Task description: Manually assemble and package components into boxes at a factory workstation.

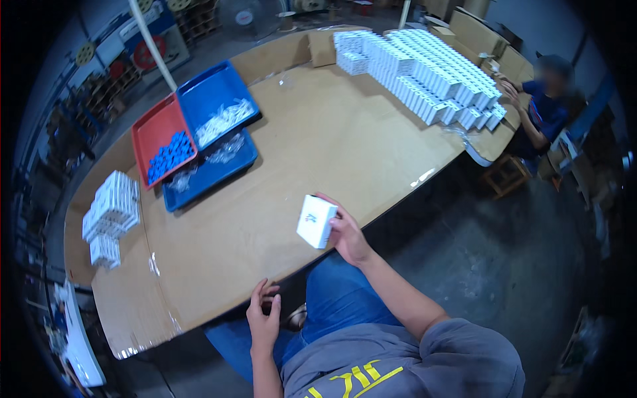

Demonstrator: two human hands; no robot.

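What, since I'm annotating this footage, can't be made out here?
Head view:
White box in the right hand: inside hidden by its walls.
Lower blue tray: partly covered by the red tray and upper blue tray.
Blue pieces: exact kind, too small.
Left forearm: cut by lower edge.

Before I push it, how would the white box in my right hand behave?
The white box seems stiff, its edges straight; probably light, since only the right hand holds it; and unlikely to roll, having flat faces.

Brown cardboard-topped counter (pixel 292 146) w/ big block of stacked white boxes (pixel 424 73) far R, smaller white-box stack (pixel 114 209) at L edge, plus overlapping red tray (pixel 154 126), far blue tray (pixel 211 89) & near blue tray (pixel 215 176) btwn.
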